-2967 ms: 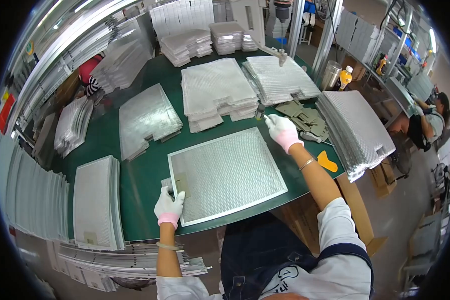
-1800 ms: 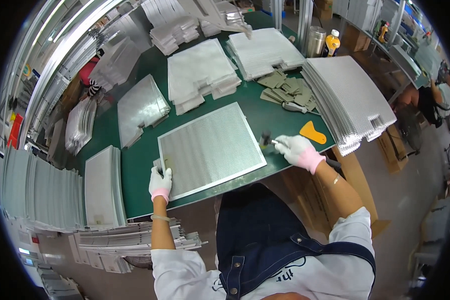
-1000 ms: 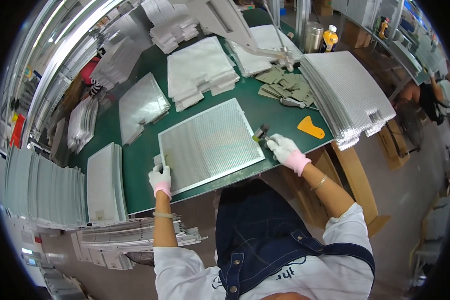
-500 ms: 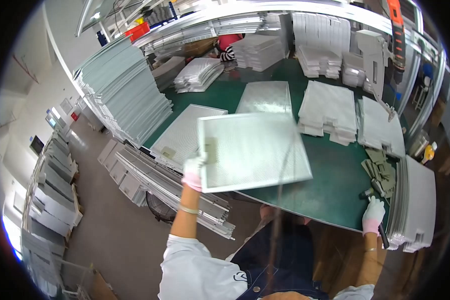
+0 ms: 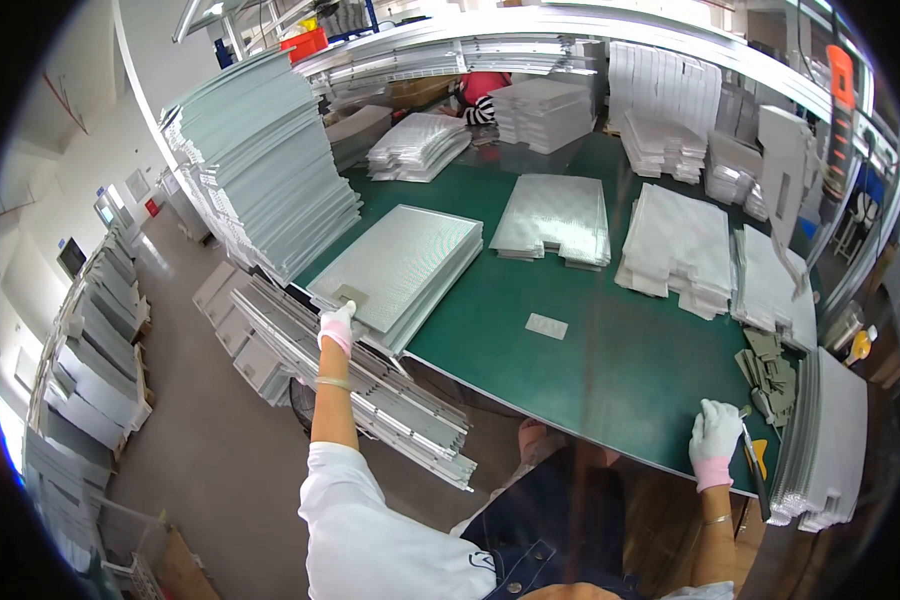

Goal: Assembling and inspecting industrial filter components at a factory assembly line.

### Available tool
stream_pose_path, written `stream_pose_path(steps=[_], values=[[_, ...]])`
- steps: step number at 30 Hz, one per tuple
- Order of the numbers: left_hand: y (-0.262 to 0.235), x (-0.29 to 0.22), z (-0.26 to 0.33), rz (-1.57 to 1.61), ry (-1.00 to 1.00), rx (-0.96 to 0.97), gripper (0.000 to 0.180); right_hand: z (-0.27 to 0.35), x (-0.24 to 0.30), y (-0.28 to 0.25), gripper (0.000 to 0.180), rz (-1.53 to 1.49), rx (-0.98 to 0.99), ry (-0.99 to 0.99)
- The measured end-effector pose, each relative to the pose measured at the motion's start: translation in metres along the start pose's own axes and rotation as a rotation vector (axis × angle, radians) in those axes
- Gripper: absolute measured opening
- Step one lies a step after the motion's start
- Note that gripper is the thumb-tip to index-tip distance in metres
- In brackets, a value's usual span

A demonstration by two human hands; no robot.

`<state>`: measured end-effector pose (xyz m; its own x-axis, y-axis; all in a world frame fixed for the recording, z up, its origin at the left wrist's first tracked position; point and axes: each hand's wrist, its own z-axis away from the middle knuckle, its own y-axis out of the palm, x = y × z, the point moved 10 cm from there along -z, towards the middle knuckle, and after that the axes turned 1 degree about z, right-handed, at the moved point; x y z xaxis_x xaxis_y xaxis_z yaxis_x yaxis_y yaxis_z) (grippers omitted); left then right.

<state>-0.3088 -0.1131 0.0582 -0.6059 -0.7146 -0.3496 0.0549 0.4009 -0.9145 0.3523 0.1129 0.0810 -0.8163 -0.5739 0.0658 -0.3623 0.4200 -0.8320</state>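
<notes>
At the near left corner of a stack of white-framed mesh panels (image 5: 410, 262), my gloved left hand (image 5: 338, 328) grips the top panel's edge. Its thumb lies on the frame; the other fingers are mostly hidden. Beside the thumb, a small grey-green plate (image 5: 348, 296) shows at that corner. My gloved right hand (image 5: 715, 436) is over the green table's right front edge, fingers apart and nothing in them. Just right of it lies a black-handled tool (image 5: 756, 474), with a yellow-orange piece (image 5: 760, 458) alongside. A small pale rectangular plate (image 5: 547, 326) lies mid-table.
A tall panel stack (image 5: 260, 165) rises at the left. Notched sheets (image 5: 555, 215) and more white stacks (image 5: 678, 240) cover the table's far side. Grey-green plates (image 5: 768, 372) lie near upright panels (image 5: 825, 435) at the right. An orange-black power driver (image 5: 839, 115) hangs above. A person (image 5: 482, 95) is beyond.
The framed panel my left hand held up over the table now lies on the left stack. My right hand has let go of the black-handled tool and shifted left. The small pale plate has come into view.
</notes>
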Motion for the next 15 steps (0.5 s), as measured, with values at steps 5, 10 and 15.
stream_pose_path(steps=[5,10,15], values=[[-0.066,0.010,0.049,0.217,-0.366,-0.485,0.043,0.002,0.025,0.010,0.023,-0.023,0.044,-0.045],[-0.068,-0.120,0.080,-0.054,0.269,-0.336,0.064,-0.015,0.019,0.019,0.025,-0.156,0.031,0.058],[-0.030,-0.141,0.071,-0.213,0.206,-0.270,0.069,-0.086,0.085,0.024,0.029,-0.139,0.117,-0.123]])
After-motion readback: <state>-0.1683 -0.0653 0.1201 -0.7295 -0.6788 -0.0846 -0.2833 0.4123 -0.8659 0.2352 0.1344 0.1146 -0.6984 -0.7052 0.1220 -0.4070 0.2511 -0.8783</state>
